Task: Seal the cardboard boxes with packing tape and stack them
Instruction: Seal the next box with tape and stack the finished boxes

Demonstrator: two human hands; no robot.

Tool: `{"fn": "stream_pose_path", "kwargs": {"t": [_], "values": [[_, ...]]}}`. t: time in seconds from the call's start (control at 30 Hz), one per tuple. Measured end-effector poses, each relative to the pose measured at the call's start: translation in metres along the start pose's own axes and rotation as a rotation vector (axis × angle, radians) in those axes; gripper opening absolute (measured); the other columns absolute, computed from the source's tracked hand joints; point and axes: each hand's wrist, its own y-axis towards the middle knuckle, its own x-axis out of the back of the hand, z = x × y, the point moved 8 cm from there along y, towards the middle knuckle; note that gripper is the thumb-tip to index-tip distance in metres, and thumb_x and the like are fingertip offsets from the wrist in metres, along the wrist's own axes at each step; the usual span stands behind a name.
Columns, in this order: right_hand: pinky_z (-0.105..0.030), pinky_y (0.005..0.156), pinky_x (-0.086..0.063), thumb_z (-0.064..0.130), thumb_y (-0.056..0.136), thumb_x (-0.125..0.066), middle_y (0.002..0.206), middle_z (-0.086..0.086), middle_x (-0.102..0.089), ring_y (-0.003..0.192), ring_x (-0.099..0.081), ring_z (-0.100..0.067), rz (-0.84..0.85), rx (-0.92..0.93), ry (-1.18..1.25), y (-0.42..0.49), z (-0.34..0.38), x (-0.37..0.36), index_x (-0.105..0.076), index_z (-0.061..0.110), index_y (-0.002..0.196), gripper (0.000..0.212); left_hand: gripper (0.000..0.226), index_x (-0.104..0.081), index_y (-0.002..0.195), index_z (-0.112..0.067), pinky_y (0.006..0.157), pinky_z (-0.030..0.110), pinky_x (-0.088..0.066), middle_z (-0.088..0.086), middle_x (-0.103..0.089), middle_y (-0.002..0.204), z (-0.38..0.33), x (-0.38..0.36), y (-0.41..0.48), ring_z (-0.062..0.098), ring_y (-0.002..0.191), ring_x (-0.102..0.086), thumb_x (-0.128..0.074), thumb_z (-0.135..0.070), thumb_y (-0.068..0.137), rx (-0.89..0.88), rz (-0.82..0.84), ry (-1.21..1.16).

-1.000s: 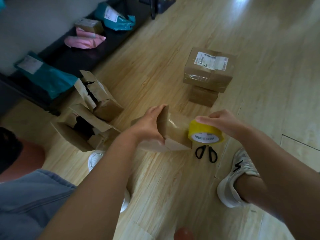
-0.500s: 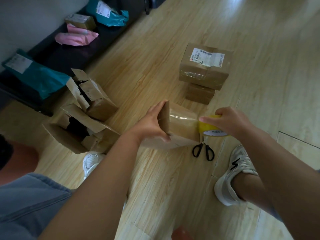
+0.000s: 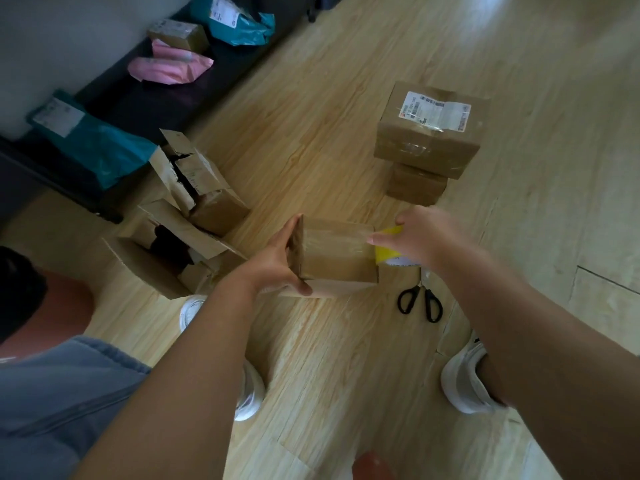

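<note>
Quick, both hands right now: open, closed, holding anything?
Left hand: grips the left end of the cardboard box.
Right hand: holds the yellow tape roll at the box's right end.

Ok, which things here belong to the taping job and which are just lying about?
Job: box in hand, gripped by the left hand; yellow tape roll in the right hand; scissors; two stacked boxes; open boxes on the floor.
Lying about: teal bags, pink bag and small parcel on the dark bench.
</note>
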Motion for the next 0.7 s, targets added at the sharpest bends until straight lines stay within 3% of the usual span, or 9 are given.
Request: {"fn": "stream_pose_path", "kwargs": {"t": [0.1, 0.2, 0.33, 0.43, 0.53, 0.6, 0.7], "values": [[-0.027, 0.064, -0.046, 0.077, 0.084, -0.052, 0.110, -0.002, -0.065, 0.092, -0.059, -0.020, -0.013, -0.006, -0.116, 0.000, 0.014, 0.002, -0.066, 0.019, 0.122, 0.071, 0.144, 0.010, 0.153, -0.046, 0.119, 0.038, -0.024, -0.009, -0.008, 0.164, 0.003, 0.002, -0.002, 0.016, 0.150, -0.017, -0.091, -0.003, 0.059, 0.028, 0.019, 0.028], [-0.028, 0.067, -0.053, 0.072, 0.087, -0.053, 0.098, -0.002, -0.066, 0.085, -0.061, -0.021, -0.020, -0.016, -0.172, 0.002, 0.019, 0.000, -0.069, 0.016, 0.113, 0.064, 0.142, 0.012, 0.152, -0.047, 0.117, 0.037, -0.025, -0.010, -0.007, 0.164, 0.002, -0.002, -0.006, 0.018, 0.149, -0.019, -0.090, -0.005, 0.062, 0.058, 0.058, 0.050], [-0.026, 0.058, -0.043, 0.069, 0.090, -0.052, 0.094, 0.000, -0.063, 0.080, -0.053, -0.019, -0.024, -0.033, -0.268, 0.004, 0.020, 0.002, -0.068, 0.018, 0.116, 0.059, 0.136, 0.000, 0.151, -0.049, 0.118, 0.044, -0.027, -0.007, -0.016, 0.161, -0.001, -0.006, -0.007, 0.017, 0.146, -0.024, -0.094, -0.020, 0.058, 0.077, 0.095, -0.017], [-0.027, 0.055, -0.038, 0.069, 0.091, -0.051, 0.085, 0.001, -0.052, 0.081, -0.051, -0.019, -0.014, -0.042, -0.312, 0.004, 0.018, 0.000, -0.067, 0.018, 0.115, 0.059, 0.128, -0.007, 0.149, -0.051, 0.115, 0.044, -0.033, -0.004, -0.025, 0.155, -0.011, -0.013, -0.005, 0.020, 0.139, -0.035, -0.093, -0.045, 0.054, 0.056, 0.113, -0.098], [-0.028, 0.057, -0.039, 0.070, 0.090, -0.051, 0.079, 0.002, -0.049, 0.082, -0.051, -0.019, -0.008, -0.059, -0.313, 0.004, 0.013, -0.003, -0.068, 0.018, 0.111, 0.059, 0.108, -0.018, 0.145, -0.049, 0.110, 0.045, -0.041, -0.005, -0.031, 0.148, -0.020, -0.016, -0.002, 0.020, 0.129, -0.044, -0.078, -0.073, 0.059, 0.063, 0.005, -0.146], [-0.027, 0.054, -0.038, 0.072, 0.088, -0.052, 0.072, 0.004, -0.047, 0.079, -0.053, -0.019, -0.007, -0.072, -0.300, 0.003, 0.011, -0.004, -0.069, 0.018, 0.106, 0.059, 0.085, -0.026, 0.141, -0.044, 0.105, 0.046, -0.046, -0.003, -0.037, 0.143, -0.020, -0.012, 0.002, 0.021, 0.122, -0.050, -0.072, -0.068, 0.073, 0.070, -0.093, -0.143], [-0.026, 0.056, -0.041, 0.073, 0.086, -0.055, 0.080, 0.003, -0.052, 0.079, -0.054, -0.018, -0.006, -0.091, -0.238, 0.004, 0.007, -0.005, -0.068, 0.018, 0.111, 0.062, 0.065, -0.037, 0.134, -0.040, 0.097, 0.045, -0.051, -0.004, -0.046, 0.134, -0.020, -0.008, 0.003, 0.017, 0.112, -0.056, -0.075, -0.047, 0.083, 0.043, -0.137, -0.238]]}}
